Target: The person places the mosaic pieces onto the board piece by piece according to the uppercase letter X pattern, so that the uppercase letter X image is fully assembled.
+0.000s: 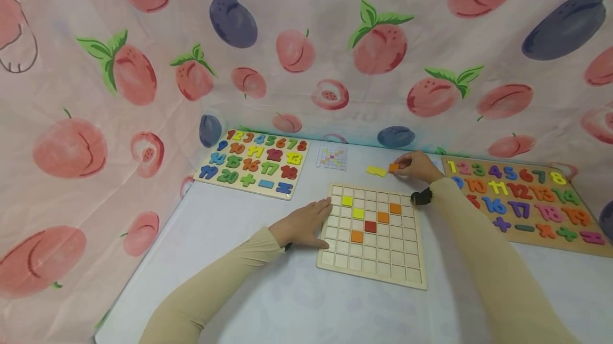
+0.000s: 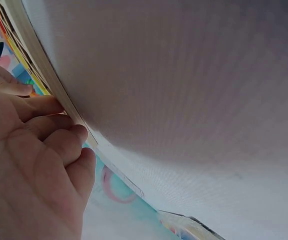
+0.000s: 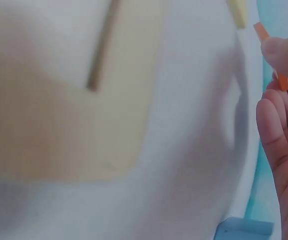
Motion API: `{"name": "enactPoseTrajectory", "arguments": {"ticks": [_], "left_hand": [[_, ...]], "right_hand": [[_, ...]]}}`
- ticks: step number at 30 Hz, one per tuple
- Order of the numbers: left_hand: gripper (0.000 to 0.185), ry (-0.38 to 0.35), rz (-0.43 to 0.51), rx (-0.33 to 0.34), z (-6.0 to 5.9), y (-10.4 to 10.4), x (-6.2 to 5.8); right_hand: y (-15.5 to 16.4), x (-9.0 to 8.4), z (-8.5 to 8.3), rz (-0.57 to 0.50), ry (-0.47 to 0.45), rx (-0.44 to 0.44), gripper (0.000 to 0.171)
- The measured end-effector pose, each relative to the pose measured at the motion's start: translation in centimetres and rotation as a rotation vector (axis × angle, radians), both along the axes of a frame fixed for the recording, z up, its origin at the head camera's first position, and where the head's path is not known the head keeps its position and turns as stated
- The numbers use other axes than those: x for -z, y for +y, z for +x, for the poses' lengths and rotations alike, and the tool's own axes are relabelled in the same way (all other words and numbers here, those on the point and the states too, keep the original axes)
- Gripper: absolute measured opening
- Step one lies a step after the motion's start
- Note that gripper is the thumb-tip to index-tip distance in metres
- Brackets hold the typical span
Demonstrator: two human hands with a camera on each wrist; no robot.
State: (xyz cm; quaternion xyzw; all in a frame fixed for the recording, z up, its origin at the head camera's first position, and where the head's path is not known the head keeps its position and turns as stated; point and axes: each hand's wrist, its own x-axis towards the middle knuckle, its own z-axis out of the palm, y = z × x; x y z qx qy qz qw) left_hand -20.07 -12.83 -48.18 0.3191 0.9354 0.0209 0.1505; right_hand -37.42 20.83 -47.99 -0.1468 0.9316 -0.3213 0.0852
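Your right hand pinches orange tile, upper centre | left hand flat, steadying grid board | keep tile level, lower squarely into a cell.

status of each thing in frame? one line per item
Left hand: fingers straight, pressing the grid board's left edge.
Right hand: pinching an orange tile.
Grid board: flat on the table, six tiles seated, most cells empty.
Yellow tiles: loose on the table, beside the orange tile.
Left number puzzle: filled.
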Motion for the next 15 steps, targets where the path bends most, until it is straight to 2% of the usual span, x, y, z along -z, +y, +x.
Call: {"name": "enactPoseTrajectory", "arguments": {"ticks": [7,15], "left_hand": [[0.099,-0.009,-0.005,-0.01,0.0,0.1,-0.1],[0.098,-0.005,-0.005,-0.009,0.0,0.2,-0.1]], "right_hand": [[-0.2,-0.9,0.9,-0.032,0.03,-0.033,0.031],[-1.0,-2.8,3.5,-0.1,0.0,-0.121,0.028]]}}
